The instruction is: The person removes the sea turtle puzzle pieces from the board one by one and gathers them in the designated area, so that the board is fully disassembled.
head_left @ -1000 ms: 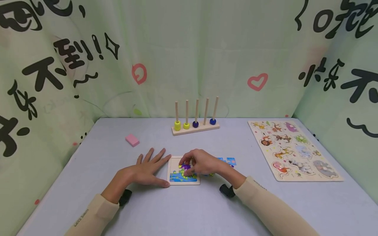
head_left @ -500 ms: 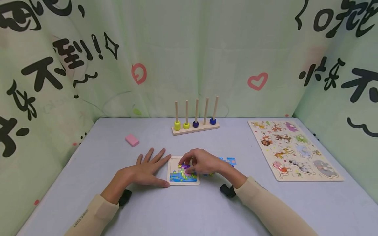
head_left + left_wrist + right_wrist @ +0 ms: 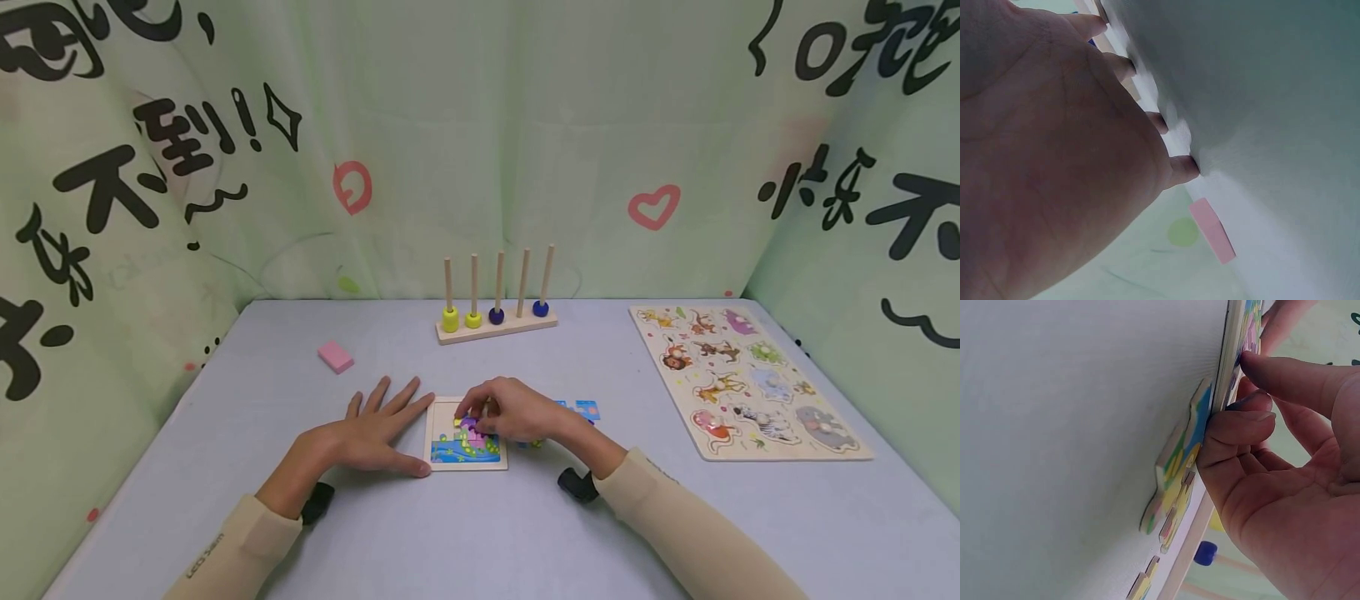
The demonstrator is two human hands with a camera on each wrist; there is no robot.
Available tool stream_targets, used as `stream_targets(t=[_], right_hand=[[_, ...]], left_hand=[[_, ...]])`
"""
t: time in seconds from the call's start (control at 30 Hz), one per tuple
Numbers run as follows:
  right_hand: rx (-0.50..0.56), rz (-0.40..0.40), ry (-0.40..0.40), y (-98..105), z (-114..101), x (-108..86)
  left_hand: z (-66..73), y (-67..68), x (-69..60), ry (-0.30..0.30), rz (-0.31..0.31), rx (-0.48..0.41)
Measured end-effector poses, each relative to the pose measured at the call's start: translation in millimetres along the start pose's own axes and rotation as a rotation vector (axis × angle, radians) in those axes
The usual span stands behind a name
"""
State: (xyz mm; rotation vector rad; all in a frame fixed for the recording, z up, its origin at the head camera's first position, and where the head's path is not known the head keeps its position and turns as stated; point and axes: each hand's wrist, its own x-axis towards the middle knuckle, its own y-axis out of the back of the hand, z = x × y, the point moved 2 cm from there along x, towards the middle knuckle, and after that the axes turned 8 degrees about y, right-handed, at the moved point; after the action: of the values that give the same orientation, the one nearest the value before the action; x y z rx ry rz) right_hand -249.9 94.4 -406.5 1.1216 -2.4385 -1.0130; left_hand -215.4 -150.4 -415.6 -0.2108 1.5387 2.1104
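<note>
A small wooden-framed jigsaw puzzle (image 3: 465, 451) with a blue, green and purple picture lies on the table. My left hand (image 3: 372, 435) rests on the table with its fingers spread; index finger and thumb touch the frame's left corners. Over the puzzle, my right hand (image 3: 512, 410) curls its thumb and index finger about a purple puzzle piece (image 3: 468, 424). In the right wrist view the thumb (image 3: 1257, 365) reaches the board's surface, while the other fingers bend beside its edge. The piece's grip area is partly hidden by the fingers.
Loose puzzle pieces (image 3: 588, 409) lie right of the frame, partly under the right wrist. A pink block (image 3: 335, 357) sits back left, a peg stand (image 3: 498, 331) with yellow and blue beads at the back. An animal puzzle board (image 3: 750, 387) lies on the right.
My right thumb has shifted slightly up and away from the puzzle's lower part, uncovering more of its pink area. The purple piece has barely moved. My left hand stays still.
</note>
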Motion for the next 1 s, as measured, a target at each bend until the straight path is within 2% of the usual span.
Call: stream_targets(t=[0.23,0.47,0.8,1.0], right_hand=[[-0.004,0.003,-0.001,0,-1,-0.6],[-0.005,0.007,-0.016,0,-1,0.1],[0.015,0.007,-0.018,0,0,-0.9],[0.030,0.012,-0.010,1,0,-1.5]], left_hand=[[-1.9,-2.7,2.1,-0.001,-0.001,-0.008],[-9.8,-9.0,10.7,0.002,0.031,-0.003],[0.3,-0.4,-1.3,-0.011,-0.004,-0.010],[0.3,0.0,-0.6,-0.007,0.002,0.002]])
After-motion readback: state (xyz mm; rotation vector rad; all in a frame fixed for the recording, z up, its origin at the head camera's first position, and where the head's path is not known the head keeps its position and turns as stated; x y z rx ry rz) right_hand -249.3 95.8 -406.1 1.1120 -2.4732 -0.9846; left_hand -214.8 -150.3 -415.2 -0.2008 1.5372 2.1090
